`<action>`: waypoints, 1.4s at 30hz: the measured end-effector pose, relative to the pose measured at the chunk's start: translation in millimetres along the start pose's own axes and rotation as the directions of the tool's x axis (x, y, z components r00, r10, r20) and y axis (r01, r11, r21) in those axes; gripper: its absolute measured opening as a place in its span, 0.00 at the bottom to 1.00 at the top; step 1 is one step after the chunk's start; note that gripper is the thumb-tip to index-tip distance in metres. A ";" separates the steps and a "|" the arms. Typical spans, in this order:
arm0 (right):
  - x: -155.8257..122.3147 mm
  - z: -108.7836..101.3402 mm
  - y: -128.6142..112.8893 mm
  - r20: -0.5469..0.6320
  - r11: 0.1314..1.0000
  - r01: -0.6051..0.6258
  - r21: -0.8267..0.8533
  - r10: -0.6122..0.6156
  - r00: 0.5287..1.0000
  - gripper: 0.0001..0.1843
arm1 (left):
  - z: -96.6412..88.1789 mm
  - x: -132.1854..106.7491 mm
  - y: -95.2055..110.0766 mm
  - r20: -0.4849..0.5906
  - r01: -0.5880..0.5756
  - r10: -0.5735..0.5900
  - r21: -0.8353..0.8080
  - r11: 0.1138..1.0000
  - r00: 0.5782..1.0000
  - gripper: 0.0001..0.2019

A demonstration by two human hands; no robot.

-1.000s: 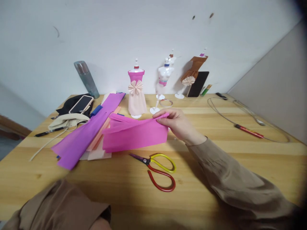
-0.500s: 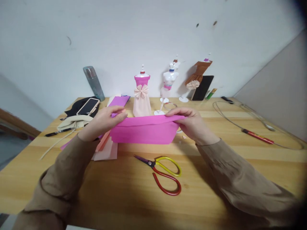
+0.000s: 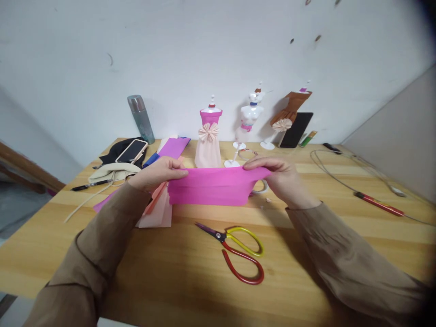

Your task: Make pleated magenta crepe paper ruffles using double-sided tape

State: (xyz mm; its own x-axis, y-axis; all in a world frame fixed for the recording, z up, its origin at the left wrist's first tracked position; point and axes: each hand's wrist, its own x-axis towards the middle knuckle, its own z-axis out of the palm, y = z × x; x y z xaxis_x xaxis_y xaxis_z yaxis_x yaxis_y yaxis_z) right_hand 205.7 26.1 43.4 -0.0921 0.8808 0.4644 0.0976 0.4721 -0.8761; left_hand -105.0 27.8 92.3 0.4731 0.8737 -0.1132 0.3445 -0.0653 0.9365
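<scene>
Between my two hands a bright pink sheet of crepe paper [image 3: 211,187] is stretched above the table, with fold lines running across it. My left hand [image 3: 160,173] pinches its upper left corner, thumb on top. My right hand [image 3: 277,175] grips the upper right corner between thumb and fingers. Below the sheet, scissors [image 3: 220,236] with one yellow and one red handle lie on the wood, blades pointing left. Behind it stands a small dress form [image 3: 209,131] in a pink and pale-pink paper dress with a pleated bow.
White mannequins [image 3: 251,116] and one in a brown dress [image 3: 293,109] stand by the wall. At left are a bottle [image 3: 141,120], a phone [image 3: 132,151] and coloured paper [image 3: 173,147]. On the right lies a red-handled tool with a cable [image 3: 379,204]. A tape roll [image 3: 261,187] sits behind my right hand.
The view has shifted slightly, so everything appears further right. The pink sheet's folded upper edge now looks flatter and more spread; both hands still hold it.
</scene>
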 end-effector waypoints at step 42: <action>5.2 3.7 -3.7 0.015 0.898 -0.306 0.315 0.318 0.948 0.19 | 4.2 9.9 -3.7 -0.337 -0.192 0.048 -0.409 0.892 0.940 0.14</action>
State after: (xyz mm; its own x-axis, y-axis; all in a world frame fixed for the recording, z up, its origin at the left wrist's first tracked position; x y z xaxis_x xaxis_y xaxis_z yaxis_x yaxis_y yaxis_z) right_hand 201.2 28.8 48.6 -0.0710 0.9846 0.1596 -0.1965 0.1430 -0.9700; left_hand -98.2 34.6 86.3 0.1880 0.9809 0.0503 -0.1146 -0.0289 0.9930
